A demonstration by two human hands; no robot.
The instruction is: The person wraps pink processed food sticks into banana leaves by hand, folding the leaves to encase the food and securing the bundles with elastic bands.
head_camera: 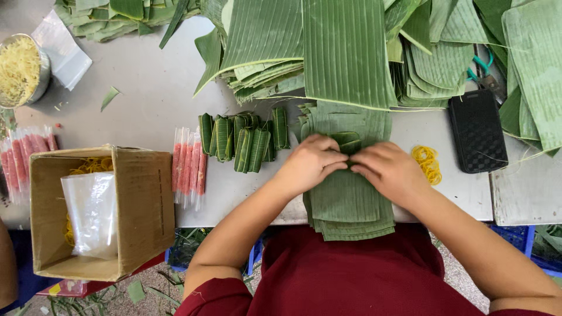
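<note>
Between my two hands, on top of the stack of cut leaf sheets (350,205) at the near edge of the table (152,99), sat the small folded leaf parcel (346,141) I was wrapping. My left hand (310,162) and right hand (387,169) met over it, fingers (335,168) curled down and pinching the green fold shut, so most of the parcel was hidden under my knuckles. To my mind the fold wanted even pressure from both sides, with the creases running along the ribs of the leaf so it would not split, and the top sheet held flat so the ones below did not slide. Just to my left stood a cluster of finished green rolls (243,137), and beyond them a row of pink sticks in clear wrap (188,167). Near my right wrist lay a loose heap of yellow rubber bands (427,162), close enough to take one without letting the fold spring open. Farther right lay a black case (477,130).
</note>
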